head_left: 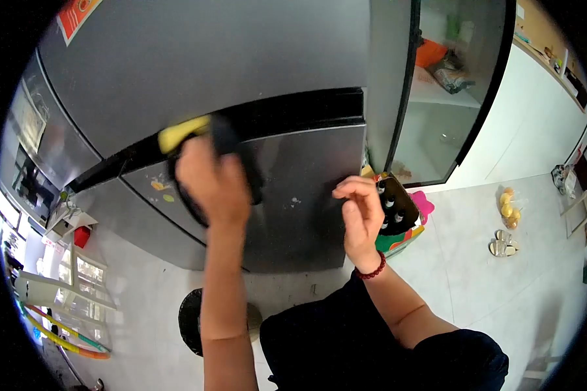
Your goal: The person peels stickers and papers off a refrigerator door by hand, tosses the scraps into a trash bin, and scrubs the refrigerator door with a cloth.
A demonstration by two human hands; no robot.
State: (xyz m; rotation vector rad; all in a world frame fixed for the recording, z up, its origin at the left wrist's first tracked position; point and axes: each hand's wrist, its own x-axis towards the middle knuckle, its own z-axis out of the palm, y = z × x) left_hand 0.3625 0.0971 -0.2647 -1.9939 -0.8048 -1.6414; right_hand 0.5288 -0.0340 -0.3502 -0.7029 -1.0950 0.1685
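Observation:
My left hand (214, 186), blurred by motion, is closed on a yellow and dark cloth (184, 133). Cloth and hand are at the black recessed strip (300, 112) between the upper and lower doors of a grey refrigerator (293, 195). Part of the cloth is hidden behind my fingers. In front of the lower door's right side, my right hand (362, 218) holds nothing, its fingers loosely bent and the thumb apart. A red bead bracelet (373, 267) circles that wrist. Small stickers (158, 184) mark the lower left door.
Beside the refrigerator stand a carton of bottles (392, 212) and a glass-doored cabinet (437, 124). A black bin (190, 322) is on the floor below my left arm. Bagged yellow fruit (509, 208) lies on the floor at right. White chairs (65, 287) and a hoop (65, 342) are at left.

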